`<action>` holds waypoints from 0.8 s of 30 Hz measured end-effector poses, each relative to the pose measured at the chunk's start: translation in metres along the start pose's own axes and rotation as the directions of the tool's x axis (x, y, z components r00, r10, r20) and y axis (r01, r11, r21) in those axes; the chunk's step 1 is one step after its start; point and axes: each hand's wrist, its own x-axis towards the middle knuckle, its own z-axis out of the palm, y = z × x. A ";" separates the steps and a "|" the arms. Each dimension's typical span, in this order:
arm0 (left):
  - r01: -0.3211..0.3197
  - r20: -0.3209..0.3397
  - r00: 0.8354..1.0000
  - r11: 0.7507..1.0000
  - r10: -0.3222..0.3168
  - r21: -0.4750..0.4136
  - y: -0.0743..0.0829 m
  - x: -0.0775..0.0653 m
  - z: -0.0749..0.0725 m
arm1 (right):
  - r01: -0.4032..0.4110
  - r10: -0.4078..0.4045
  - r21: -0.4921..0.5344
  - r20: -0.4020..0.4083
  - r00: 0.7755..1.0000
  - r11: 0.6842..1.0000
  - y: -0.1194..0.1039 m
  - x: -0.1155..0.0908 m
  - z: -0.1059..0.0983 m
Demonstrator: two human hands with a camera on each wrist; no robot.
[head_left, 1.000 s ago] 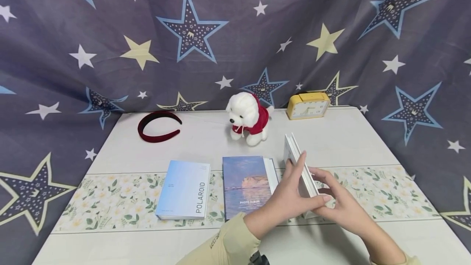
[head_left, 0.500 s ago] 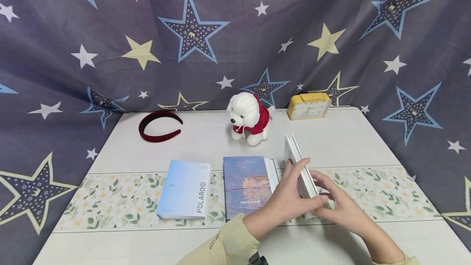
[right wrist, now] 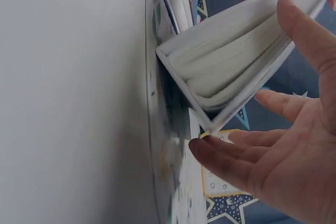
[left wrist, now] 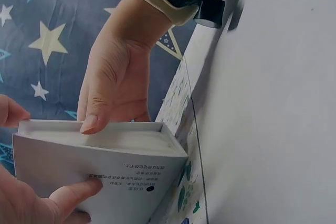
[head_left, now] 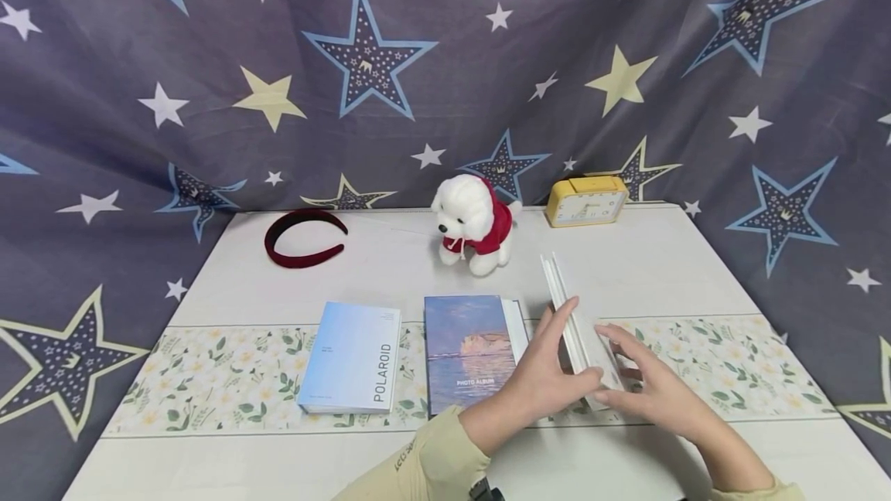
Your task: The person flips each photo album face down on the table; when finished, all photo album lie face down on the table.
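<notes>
Both hands hold a thick white album point(head_left: 592, 346), which stands tilted to the left on its spine over the floral strip. In the left wrist view, my left hand point(head_left: 546, 373) has a fingertip on the white cover with small print point(left wrist: 52, 166); its thumb is at the upper corner. My right hand point(head_left: 650, 385) lays its thumb on the page edges point(right wrist: 226, 61), with its fingers spread along the right cover. Just left of the hands lies a seascape photo album point(head_left: 462, 346). Further left lies a light blue "POLAROID" album point(head_left: 351, 354).
A white plush dog point(head_left: 465, 215) in a red hoodie stands at the back middle. A yellow clock point(head_left: 588, 203) is at the back right, a dark red headband point(head_left: 306, 260) at the back left. A star-patterned curtain point(head_left: 445, 99) hangs behind the table.
The white album has tipped further left between the hands, so its right cover now shows. The right hand has shifted slightly right with its fingers spread wider. Everything else stays put.
</notes>
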 end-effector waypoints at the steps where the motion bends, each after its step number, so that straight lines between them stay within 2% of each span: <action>1: 0.003 0.002 1.000 1.000 -0.003 -0.010 0.000 0.000 0.000 | -0.020 0.020 0.002 0.002 1.000 1.000 0.001 -0.001 -0.001; 7: 0.072 0.041 0.997 0.995 -0.070 -0.067 -0.002 -0.002 0.000 | -0.150 0.150 -0.023 0.020 0.988 0.988 0.007 -0.005 -0.008; 15: 0.123 0.087 0.990 0.982 -0.111 -0.146 -0.008 -0.003 0.001 | -0.198 0.199 -0.035 0.023 0.980 0.980 0.012 -0.006 -0.012; 20: 0.162 0.115 0.982 0.980 -0.149 -0.114 -0.011 -0.003 0.000 | -0.245 0.246 -0.087 -0.003 0.969 0.966 0.011 -0.008 -0.014; 24: 0.188 0.117 0.976 0.982 -0.184 -0.027 -0.012 -0.004 0.000 | -0.281 0.280 -0.102 -0.018 0.960 0.954 0.011 -0.009 -0.017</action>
